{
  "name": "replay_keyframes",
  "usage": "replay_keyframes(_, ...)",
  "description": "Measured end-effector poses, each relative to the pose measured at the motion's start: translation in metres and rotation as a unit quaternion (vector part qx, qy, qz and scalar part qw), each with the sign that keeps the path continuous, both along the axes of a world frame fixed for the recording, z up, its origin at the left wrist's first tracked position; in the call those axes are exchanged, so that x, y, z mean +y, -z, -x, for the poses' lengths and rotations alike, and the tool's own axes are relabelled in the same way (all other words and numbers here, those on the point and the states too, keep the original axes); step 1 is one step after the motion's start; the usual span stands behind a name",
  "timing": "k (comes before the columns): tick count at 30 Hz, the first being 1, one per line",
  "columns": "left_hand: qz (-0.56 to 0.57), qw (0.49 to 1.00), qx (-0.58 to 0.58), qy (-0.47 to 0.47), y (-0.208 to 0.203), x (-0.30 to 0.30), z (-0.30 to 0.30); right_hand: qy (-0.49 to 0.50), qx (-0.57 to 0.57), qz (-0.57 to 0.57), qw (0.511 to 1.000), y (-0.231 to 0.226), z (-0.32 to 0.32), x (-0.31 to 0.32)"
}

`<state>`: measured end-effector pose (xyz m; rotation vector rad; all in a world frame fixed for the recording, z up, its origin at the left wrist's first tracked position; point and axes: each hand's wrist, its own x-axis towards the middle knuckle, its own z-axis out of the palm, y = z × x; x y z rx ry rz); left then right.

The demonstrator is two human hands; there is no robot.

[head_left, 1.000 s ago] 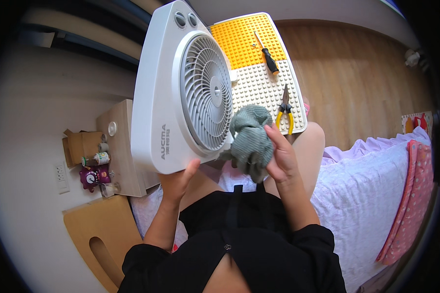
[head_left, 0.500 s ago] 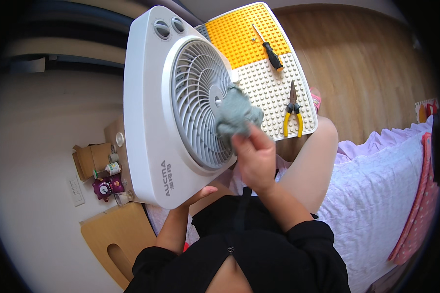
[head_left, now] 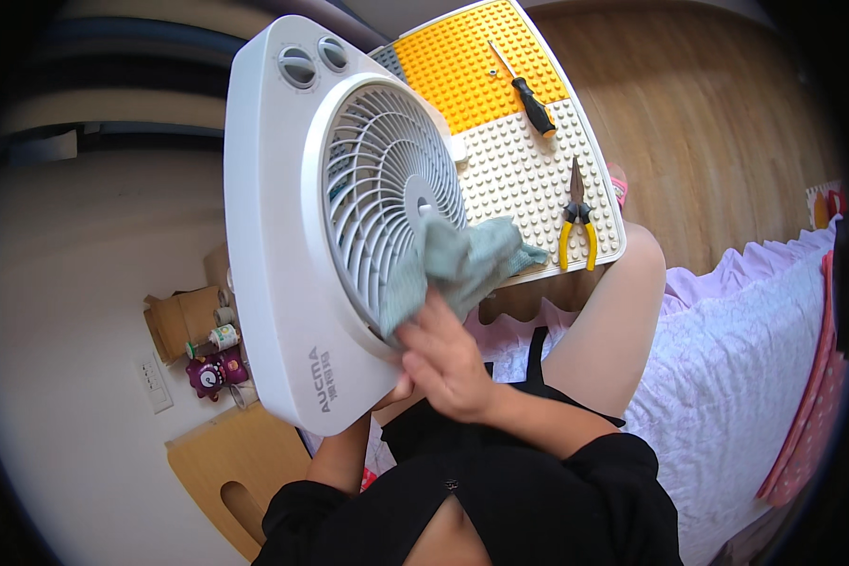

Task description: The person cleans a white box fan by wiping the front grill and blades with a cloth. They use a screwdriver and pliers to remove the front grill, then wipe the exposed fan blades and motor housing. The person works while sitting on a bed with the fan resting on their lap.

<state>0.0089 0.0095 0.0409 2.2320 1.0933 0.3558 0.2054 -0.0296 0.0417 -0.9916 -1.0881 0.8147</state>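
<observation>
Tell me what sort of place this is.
Probably a bedroom at home: a lilac bedspread on the person's right, wooden flooring, and a small bedside table with knick-knacks by the wall.

White box fan (head_left: 283,236) upright on lap, grey-green cloth (head_left: 457,264) against grille

A pale wall (head_left: 57,311) filled the left side, with a white socket (head_left: 158,384) low on it. Beside it stood a light wooden stool (head_left: 226,472) and an open cardboard box (head_left: 174,321). A wooden floor (head_left: 726,141) lay at upper right, and a lilac bedspread (head_left: 736,377) covered the bed.
</observation>
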Motion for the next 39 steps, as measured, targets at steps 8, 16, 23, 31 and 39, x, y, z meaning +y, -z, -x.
replay_keyframes(8, -0.028, 0.998, -0.034, 0.036, -0.007, 0.003, -0.012, 0.075, 0.005, 0.047, 0.996, 0.027, -0.019, 0.058)
replay_keyframes(16, 0.005, 0.997, -0.081, 0.008, -0.004, 0.0, -0.013, -0.009, -0.031, 0.049, 0.998, 0.002, 0.003, -0.016)
replay_keyframes(23, -0.005, 0.995, -0.099, 0.02, -0.009, 0.0, -0.022, 0.064, 0.009, 0.066, 0.996, 0.029, -0.008, 0.033)
replay_keyframes(31, 0.049, 0.997, -0.053, 0.009, 0.004, -0.004, 0.001, -0.012, -0.013, 0.109, 0.994, 0.035, 0.026, -0.03)
replay_keyframes(39, 0.101, 0.98, -0.16, -0.06, 0.007, -0.007, -0.02, 0.009, 0.088, 0.105, 0.991, 0.066, 0.007, 0.02)
